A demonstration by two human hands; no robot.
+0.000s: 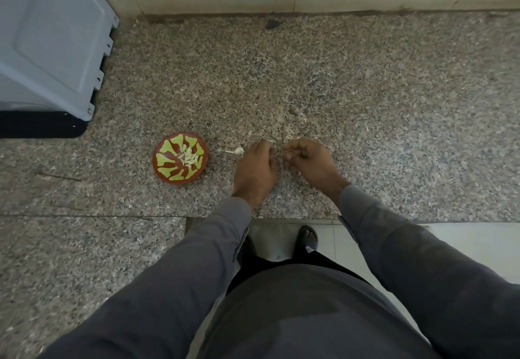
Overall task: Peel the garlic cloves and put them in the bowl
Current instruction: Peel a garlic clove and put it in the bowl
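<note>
Head view. Both hands work close together over a speckled granite counter (pixel 337 91). The left hand (pixel 256 168) has its back to the camera, fingers curled downward and inward toward the right hand; what its fingertips hold is hidden beneath the hand and cannot be told. The right hand (pixel 308 159) sits just beside it, fingers curled, thumb and forefinger pinching a thin, pale sliver (pixel 289 150) that projects toward the left hand. Whether this sliver is garlic skin or a stalk cannot be told. The two sets of fingertips are near each other, with a narrow gap of counter showing between them.

A garlic piece (pixel 237 151), white with a thin tail, lies on the counter just beyond and to the outer side of the left hand's knuckles, apart from the fingers. Further out on the same side, well clear of the left hand, stands the bowl (pixel 166 175), red-brown with yellow-green markings, upright on the counter. Peeled cloves (pixel 189 157) lie in a small heap inside it, on the side nearer the hands.

Grey sleeves (pixel 394 246) cover both forearms to the wrists. A pale grey appliance (pixel 50 35) stands far beyond the bowl, on the left hand's side. Below the counter edge, a sandalled foot (pixel 308 239) shows on a tiled floor.
</note>
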